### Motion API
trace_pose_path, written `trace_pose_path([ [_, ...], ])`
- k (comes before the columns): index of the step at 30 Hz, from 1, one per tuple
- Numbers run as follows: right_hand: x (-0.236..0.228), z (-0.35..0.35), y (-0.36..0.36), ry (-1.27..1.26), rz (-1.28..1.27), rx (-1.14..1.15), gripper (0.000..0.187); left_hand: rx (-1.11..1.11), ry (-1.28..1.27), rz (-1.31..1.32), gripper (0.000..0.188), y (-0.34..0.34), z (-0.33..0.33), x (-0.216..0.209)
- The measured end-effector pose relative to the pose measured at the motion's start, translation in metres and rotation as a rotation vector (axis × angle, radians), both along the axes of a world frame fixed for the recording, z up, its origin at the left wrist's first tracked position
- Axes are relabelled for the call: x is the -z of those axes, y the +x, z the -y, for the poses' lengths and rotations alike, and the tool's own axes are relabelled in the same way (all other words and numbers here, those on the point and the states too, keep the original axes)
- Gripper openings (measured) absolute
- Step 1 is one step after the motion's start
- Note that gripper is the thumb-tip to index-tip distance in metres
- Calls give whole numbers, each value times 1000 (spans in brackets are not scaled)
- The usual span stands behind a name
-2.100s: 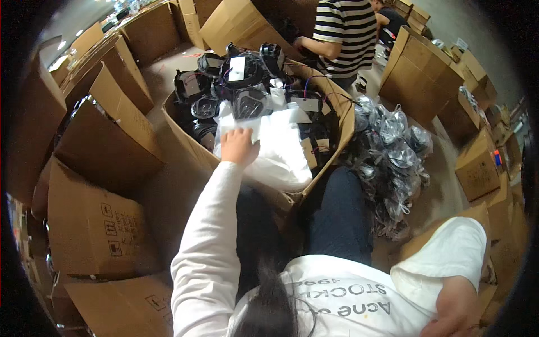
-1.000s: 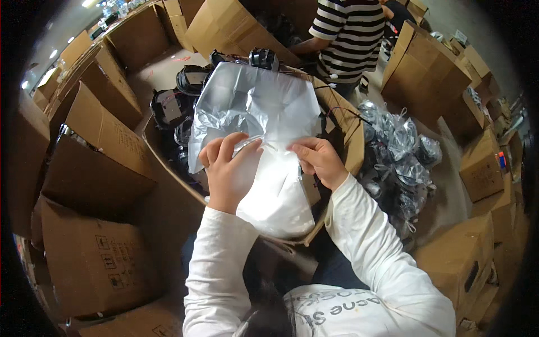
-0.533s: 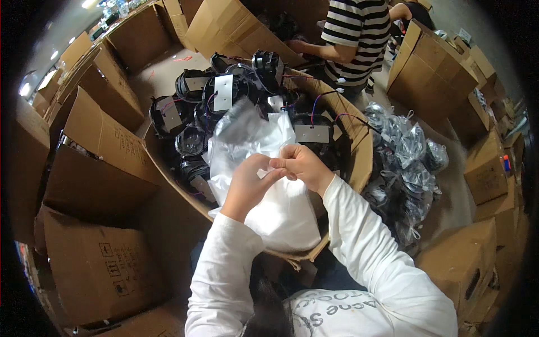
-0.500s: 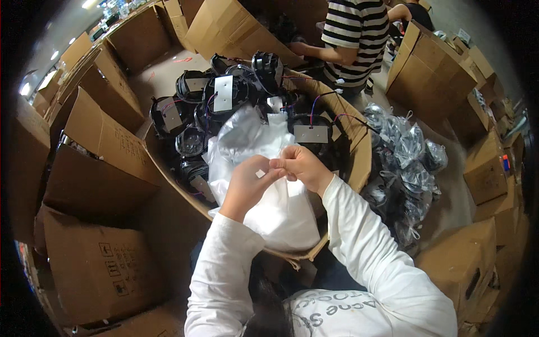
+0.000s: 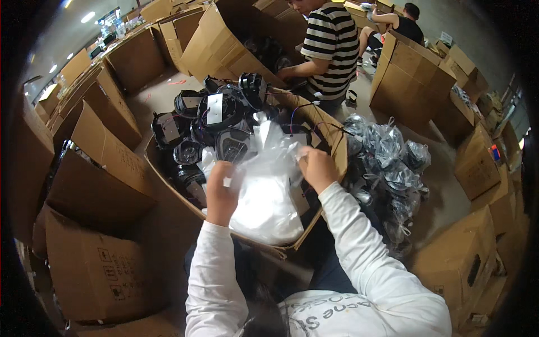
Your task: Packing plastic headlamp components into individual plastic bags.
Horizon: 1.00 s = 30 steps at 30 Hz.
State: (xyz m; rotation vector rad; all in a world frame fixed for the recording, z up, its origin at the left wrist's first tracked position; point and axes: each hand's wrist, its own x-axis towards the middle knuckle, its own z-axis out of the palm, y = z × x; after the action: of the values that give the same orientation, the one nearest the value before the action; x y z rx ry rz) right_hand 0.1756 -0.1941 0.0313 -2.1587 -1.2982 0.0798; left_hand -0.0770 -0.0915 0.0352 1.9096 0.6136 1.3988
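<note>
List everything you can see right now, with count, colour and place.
plastic bag: one, clear, held open over the big box
big box: one, brown cardboard, in front of the person
round parts: many, black, piled in the big box
bagged parts: a heap, clear bags over black, right of the box
cardboard boxes: many, brown, all around
co-worker: one, striped shirt, beyond the box
left hand: grips the bag's left edge
right hand: grips the bag's right edge

Both arms in white sleeves reach forward from the lower edge, elbows bent. The left hand point(image 5: 221, 191) is closed in a pinch (thumb hidden), knuckles up; the right hand point(image 5: 315, 168), held slightly higher, also grips with curled fingers.
</note>
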Motion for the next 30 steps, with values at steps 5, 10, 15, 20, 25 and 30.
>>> trace_pose_path([
  [5,18,4,60,384,-1633,-81,27,-93,94,-291,17,20,20,-3],
  [10,-12,-12,29,934,-1539,89,42,390,-513,-237,27,35,44,12],
  [15,13,-29,86,516,-292,-6,32,853,-880,-208,24,49,34,-20],
  [20,-28,-21,96,507,309,336,15,237,-685,-17,29,40,-86,15],
  [25,-93,4,67,928,-40,85,20,-392,-583,-40,48,3,-184,81],
  [30,-106,7,41,483,265,-272,13,-273,-535,-366,81,50,-175,104],
])
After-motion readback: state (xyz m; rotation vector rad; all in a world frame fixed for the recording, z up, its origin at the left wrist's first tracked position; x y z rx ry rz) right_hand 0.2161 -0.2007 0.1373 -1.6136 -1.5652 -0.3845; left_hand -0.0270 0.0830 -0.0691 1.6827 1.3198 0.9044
